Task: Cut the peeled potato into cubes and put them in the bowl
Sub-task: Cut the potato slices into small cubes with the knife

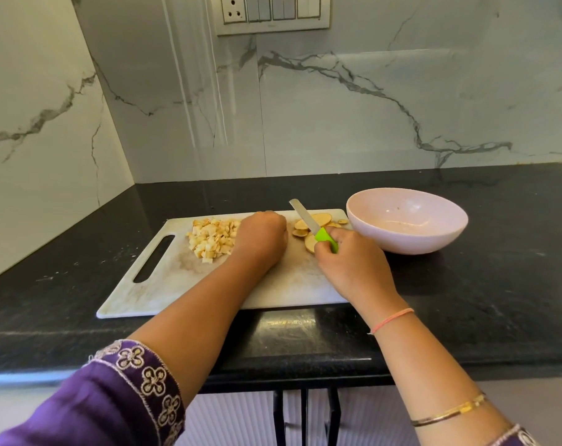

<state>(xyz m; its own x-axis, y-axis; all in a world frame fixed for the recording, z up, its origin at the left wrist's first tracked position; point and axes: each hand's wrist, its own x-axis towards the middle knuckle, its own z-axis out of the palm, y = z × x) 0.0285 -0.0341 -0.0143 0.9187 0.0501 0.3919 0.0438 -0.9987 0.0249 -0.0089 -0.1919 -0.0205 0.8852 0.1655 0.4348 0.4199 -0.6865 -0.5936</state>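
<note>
A black countertop [466, 300] is noted, with a white cutting board [176, 284] laid on it. A pink bowl [408, 241] is stood just beside the board's far right corner. The left hand [262, 236] is rested on the board beside the heaped potato cubes [212, 238]; its fingers are hidden, and their state cannot be told. The right hand [347, 259] is closed round the green-handled knife [308, 220], whose blade is held over the potato slices [321, 217].

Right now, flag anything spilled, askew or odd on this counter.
Nothing spilled or damaged. The potato cubes sit heaped on the cutting board, slices beside the knife; the bowl stands upright, only smudged inside.
</note>
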